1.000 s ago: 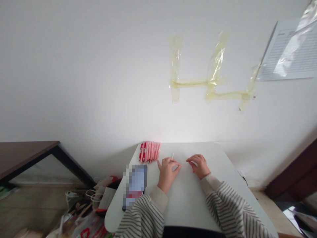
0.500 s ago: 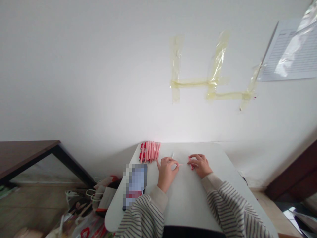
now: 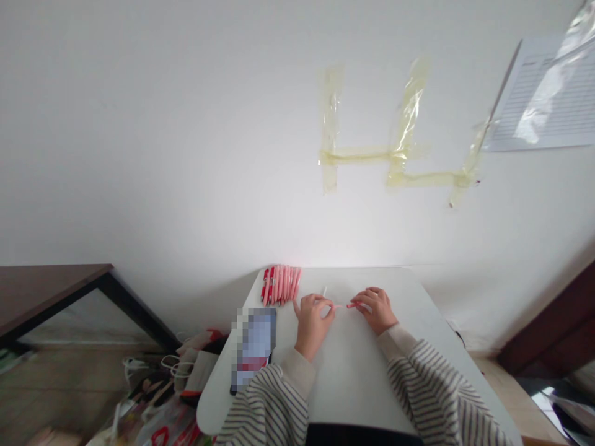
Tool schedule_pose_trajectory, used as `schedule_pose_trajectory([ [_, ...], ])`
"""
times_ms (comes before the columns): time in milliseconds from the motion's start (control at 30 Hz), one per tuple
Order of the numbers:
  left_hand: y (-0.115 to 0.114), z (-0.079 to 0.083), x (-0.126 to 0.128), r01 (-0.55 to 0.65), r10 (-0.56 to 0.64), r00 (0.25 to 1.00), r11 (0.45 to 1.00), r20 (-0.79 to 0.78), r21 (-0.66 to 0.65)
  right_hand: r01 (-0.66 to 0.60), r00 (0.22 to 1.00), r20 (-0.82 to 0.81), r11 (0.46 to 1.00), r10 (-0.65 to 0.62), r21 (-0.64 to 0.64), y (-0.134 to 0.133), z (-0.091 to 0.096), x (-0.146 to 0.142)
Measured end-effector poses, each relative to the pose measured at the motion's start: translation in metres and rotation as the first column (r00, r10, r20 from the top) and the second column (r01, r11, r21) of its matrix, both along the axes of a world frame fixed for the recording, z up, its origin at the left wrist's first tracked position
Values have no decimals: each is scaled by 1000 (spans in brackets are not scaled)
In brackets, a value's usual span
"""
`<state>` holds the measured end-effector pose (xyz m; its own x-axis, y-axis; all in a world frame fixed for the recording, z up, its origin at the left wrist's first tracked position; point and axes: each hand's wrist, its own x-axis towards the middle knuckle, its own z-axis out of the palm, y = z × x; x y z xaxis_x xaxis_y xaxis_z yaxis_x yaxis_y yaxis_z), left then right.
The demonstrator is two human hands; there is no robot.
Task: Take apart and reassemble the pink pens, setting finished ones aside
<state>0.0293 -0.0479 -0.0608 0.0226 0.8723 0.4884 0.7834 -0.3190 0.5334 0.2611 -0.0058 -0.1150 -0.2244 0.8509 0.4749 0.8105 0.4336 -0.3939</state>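
Over the white table, my left hand [image 3: 313, 322] is closed in a pinch on a thin pale pink piece [image 3: 338, 306], whose tip sticks out to the right. My right hand [image 3: 377, 310] grips a short red pen part [image 3: 352, 305], with its end pointing left at the pink piece. A small gap separates the two ends. Behind my left hand lies a thin white stick [image 3: 325, 290], partly hidden by the fingers. Several pink and red pens [image 3: 281, 285] lie side by side at the table's back left.
A phone [image 3: 253, 347], its screen pixelated, lies at the left of the white table [image 3: 353, 384]. The white wall [image 3: 209, 155] rises right behind. To the left stand a brown table [image 3: 51, 285] and bags [image 3: 162, 409] on the floor.
My right hand has turned the red pen part from roughly upright to lying sideways, its end now facing left. My left hand has stayed almost still.
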Motion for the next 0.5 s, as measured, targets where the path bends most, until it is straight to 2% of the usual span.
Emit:
schedule_pose_trajectory([
  [267, -2, 5, 2, 18, -17, 999, 999, 34, -36, -33, 999, 21, 998, 32, 55, -6, 5, -6],
  [500, -4, 7, 3, 15, -14, 1000, 999, 26, -50, -78, 997, -4, 996, 78, 34, -10, 10, -14],
])
